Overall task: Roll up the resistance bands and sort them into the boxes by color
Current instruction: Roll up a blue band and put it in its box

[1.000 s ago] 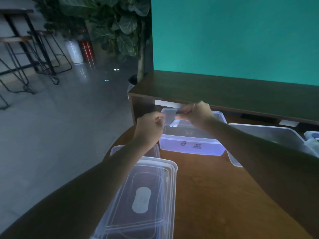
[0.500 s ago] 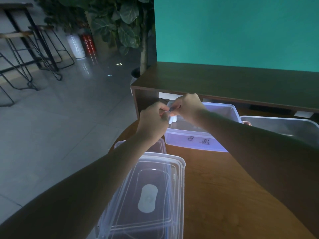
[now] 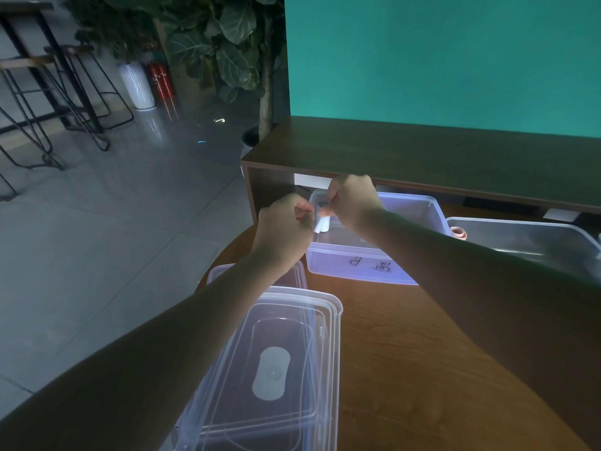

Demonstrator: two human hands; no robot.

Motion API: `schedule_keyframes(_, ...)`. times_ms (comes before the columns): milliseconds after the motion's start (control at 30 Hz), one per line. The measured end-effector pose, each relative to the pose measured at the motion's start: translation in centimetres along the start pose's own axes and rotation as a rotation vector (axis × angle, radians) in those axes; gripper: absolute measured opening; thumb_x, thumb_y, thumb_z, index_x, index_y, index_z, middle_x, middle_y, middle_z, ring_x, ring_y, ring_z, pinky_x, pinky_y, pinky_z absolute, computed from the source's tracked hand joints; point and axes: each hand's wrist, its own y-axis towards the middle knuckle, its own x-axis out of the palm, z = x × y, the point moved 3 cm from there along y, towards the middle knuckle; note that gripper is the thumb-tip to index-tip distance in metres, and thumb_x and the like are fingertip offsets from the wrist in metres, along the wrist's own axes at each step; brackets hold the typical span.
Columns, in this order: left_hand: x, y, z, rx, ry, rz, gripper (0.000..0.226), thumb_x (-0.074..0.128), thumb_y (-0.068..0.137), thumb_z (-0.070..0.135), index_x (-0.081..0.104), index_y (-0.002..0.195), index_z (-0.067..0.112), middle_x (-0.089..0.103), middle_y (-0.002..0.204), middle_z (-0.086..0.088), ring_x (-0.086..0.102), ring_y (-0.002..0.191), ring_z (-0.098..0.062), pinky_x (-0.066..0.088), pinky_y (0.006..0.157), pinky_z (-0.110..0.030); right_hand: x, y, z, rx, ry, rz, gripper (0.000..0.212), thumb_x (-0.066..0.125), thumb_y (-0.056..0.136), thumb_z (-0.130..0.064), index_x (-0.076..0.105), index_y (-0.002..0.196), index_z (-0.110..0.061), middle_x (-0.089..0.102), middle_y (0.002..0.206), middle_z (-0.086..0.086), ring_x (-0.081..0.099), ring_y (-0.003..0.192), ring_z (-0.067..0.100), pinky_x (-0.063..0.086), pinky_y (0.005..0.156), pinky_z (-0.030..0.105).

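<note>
A stack of clear lids lies nearest on the wooden surface. Beyond it, the left hand and right hand both pinch a small pale band over the near-left corner of a labelled clear box. To the right, a pink roll sits between that box and a second box.

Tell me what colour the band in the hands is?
The band looks white or pale blue, seen in the dim head view.

teal wall, brown table, pale band
</note>
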Motion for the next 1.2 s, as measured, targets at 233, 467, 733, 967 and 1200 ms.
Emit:
schedule_keyframes(233,-0.3,-0.2,0.1,-0.002,-0.01,-0.026,0.014,0.059,0.097,0.017,0.071,0.106,0.014,0.073,0.094,0.002,0.066,0.082,-0.01,0.05,0.072,-0.019,0.9,-0.2,-0.5,0.035,0.135,-0.006,0.022,0.078,0.082,-0.02,0.073,0.084,0.002,0.073,0.08,0.019,0.071,0.081,0.034,0.06,0.077,0.045)
schedule_keyframes(467,-0.3,-0.3,0.1,-0.005,-0.016,-0.034,0.014,0.06,0.098,0.017,0.071,0.106,0.015,0.073,0.096,0.003,0.067,0.085,-0.011,0.048,0.073,-0.016,0.9,-0.2,-0.7,0.055,0.126,-0.005,0.025,0.075,0.084,-0.013,0.056,0.068,-0.009,0.072,0.083,0.017,0.068,0.082,0.033,0.057,0.072,0.038)
schedule_keyframes(733,-0.6,-0.3,0.4,-0.004,-0.03,-0.048,0.015,0.062,0.097,0.018,0.07,0.109,0.013,0.073,0.1,0.002,0.067,0.09,-0.011,0.051,0.076,-0.017,0.4,-0.5,0.3,0.091,0.246,-0.023,0.018,0.082,0.079,-0.021,0.075,0.085,-0.005,0.075,0.083,0.012,0.072,0.085,0.027,0.06,0.082,0.041)
schedule_keyframes(967,-0.7,-0.5,1.0,-0.012,-0.045,-0.028,0.018,0.062,0.098,0.015,0.068,0.115,0.012,0.072,0.11,0.0,0.063,0.094,-0.008,0.04,0.071,-0.003,-0.2,-1.6,1.1,0.182,0.429,-0.045,0.017,0.08,0.08,-0.003,0.074,0.094,-0.009,0.076,0.092,0.012,0.075,0.083,0.023,0.063,0.08,0.036)
schedule_keyframes(1200,-1.2,-0.5,1.8,-0.01,-0.02,-0.007,0.02,0.062,0.098,0.016,0.067,0.118,0.013,0.071,0.114,-0.001,0.062,0.096,-0.008,0.037,0.071,0.0,-1.2,-2.2,1.5,0.262,0.537,-0.014,0.016,0.071,0.086,0.004,0.075,0.094,-0.01,0.073,0.094,0.012,0.075,0.072,0.019,0.057,0.054,0.017)
